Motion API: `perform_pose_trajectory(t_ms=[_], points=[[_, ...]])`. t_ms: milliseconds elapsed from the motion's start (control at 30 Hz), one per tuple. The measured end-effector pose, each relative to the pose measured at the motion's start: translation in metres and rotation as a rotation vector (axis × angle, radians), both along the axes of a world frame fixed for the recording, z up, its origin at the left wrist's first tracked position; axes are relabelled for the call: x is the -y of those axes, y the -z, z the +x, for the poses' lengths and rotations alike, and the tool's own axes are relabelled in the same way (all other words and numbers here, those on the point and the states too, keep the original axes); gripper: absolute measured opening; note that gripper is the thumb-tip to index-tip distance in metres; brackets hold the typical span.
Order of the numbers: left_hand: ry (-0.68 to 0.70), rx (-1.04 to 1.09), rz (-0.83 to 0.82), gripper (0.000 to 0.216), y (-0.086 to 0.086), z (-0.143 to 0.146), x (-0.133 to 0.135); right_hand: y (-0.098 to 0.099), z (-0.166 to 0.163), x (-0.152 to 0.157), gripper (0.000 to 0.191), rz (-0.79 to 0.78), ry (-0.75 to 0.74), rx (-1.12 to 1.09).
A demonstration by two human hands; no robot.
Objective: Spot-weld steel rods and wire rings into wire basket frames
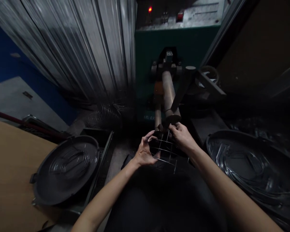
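Observation:
A small wire grid (166, 151) of crossed metal rods is held in front of me, just below the round tips of a welding machine's arms (168, 93). My left hand (145, 151) pinches the grid's left edge with thumb and fingers curled. On the grid's upper right side, my right hand (182, 137) grips the wires, close to the lower electrode tip (171, 119).
The green machine body (176, 42) with a red lamp (149, 9) stands behind. A dark round basin (67, 170) with bent wires sits at the left, another dark basin (251, 164) with wire pieces at the right. A brown board (9, 174) lies at far left, corrugated metal sheeting (82, 48) behind.

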State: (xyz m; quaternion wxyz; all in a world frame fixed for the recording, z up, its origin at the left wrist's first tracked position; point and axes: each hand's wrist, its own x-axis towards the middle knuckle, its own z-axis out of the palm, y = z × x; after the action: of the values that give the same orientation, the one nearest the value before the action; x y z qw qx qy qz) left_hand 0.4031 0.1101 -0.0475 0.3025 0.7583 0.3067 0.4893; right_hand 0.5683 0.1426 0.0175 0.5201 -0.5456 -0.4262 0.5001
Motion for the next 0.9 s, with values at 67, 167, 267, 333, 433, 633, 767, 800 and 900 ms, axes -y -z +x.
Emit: perform_pose_trajectory(t_ms=[67,167,267,333,433,633,767,800,900], points=[[-0.002,0.004,0.003,0.092,-0.001,0.001,-0.006,-0.003,0.0,-0.004,0.031,-0.004,0.01,0.023],[-0.018,-0.002,-0.003,0.092,-0.004,0.001,-0.013,-0.008,-0.002,-0.008,0.027,0.014,0.026,0.102],[-0.028,-0.022,0.023,0.093,-0.005,0.0,-0.021,-0.009,-0.003,-0.014,0.026,0.072,0.035,0.132],[-0.03,-0.028,0.043,0.094,-0.007,0.0,-0.026,-0.005,-0.002,-0.019,0.026,0.105,0.032,0.107],[-0.018,-0.012,0.038,0.095,-0.009,0.0,-0.032,0.002,0.001,-0.029,0.026,0.085,0.022,0.043],[-0.004,-0.033,0.012,0.097,-0.013,-0.002,-0.039,0.007,0.0,-0.033,0.023,0.039,0.038,0.002],[0.01,0.0,-0.039,0.097,-0.015,-0.003,-0.039,0.01,0.0,-0.032,0.023,0.036,0.014,-0.037],[0.014,0.008,-0.043,0.097,-0.015,-0.003,-0.04,0.011,0.0,-0.033,0.023,0.042,0.01,-0.047],[0.024,0.001,-0.037,0.095,-0.015,-0.006,-0.041,0.014,0.0,-0.037,0.019,0.075,0.008,-0.022]])
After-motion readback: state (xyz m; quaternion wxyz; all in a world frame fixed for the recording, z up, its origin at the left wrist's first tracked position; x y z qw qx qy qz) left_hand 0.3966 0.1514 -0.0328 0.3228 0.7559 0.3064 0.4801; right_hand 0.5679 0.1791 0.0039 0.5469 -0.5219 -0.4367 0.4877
